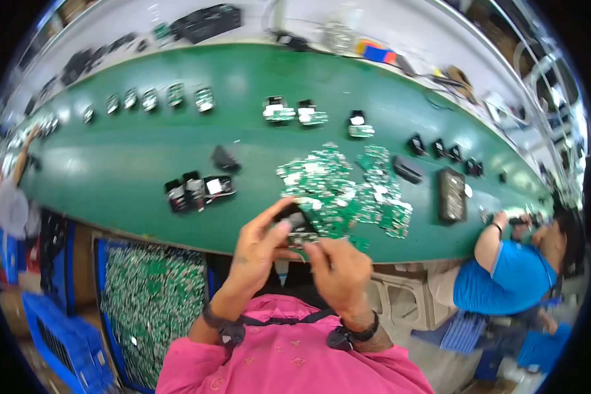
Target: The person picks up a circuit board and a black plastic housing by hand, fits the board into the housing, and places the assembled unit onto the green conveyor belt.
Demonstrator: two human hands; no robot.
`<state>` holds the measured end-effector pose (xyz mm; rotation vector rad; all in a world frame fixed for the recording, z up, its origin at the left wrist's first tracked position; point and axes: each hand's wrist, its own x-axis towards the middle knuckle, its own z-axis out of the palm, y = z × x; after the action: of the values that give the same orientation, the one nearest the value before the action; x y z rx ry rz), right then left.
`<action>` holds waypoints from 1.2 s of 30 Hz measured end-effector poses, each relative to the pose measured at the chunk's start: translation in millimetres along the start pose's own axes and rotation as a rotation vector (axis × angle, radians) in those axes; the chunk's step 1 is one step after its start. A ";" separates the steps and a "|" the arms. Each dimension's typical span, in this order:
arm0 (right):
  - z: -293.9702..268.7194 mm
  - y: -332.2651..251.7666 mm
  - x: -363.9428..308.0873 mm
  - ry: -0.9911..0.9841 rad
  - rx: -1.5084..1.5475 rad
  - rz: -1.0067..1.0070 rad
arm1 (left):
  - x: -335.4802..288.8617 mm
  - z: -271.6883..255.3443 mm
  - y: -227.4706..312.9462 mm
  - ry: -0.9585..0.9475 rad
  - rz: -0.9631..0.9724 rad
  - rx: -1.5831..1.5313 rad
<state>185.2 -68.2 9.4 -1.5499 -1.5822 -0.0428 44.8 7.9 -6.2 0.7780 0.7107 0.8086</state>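
Close in front of me, over the near edge of the green table, I hold a small black plastic housing (297, 222). My left hand (257, 248) is closed round its left side, with the thumb on top. At its near right end my right hand (343, 270) pinches with thumb and fingers, where a pale, board-like part shows. The fingers hide where that part meets the housing. Just beyond my hands spreads a loose pile of green circuit boards (318, 172). To the left lie several black housings (194, 190) with parts in them.
A dark block (452, 195) and a black case (408, 169) lie right of the pile. Paired housings and boards (279, 109) line the table's far half. A blue-rimmed bin of boards (152, 308) stands at lower left. A co-worker in blue (505, 276) sits at right, another person (12, 207) at far left.
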 end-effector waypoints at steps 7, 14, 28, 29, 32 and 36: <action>17.5 3.5 -0.9 -0.042 0.482 0.169 | -1.4 0.8 -1.5 0.052 0.064 -0.041; -2.1 15.6 13.1 -0.222 0.730 0.628 | 7.4 -11.0 -16.9 0.036 0.287 0.263; -11.4 6.6 21.7 -0.417 0.325 0.386 | -4.0 -13.1 -29.5 0.089 0.592 0.810; -14.0 5.1 25.2 -0.369 0.343 0.449 | -4.5 -7.3 -20.4 0.020 0.556 0.780; -7.1 10.8 27.0 -0.274 0.348 0.490 | -8.8 -1.2 -6.5 -0.030 0.431 0.632; 1.9 5.3 27.4 -0.275 0.351 0.458 | -10.4 -9.1 -4.1 -0.054 0.371 0.481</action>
<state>193.5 -44.5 21.7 -1.6411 -1.3080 0.6897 33.8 0.3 -11.8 1.3900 0.7318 0.9575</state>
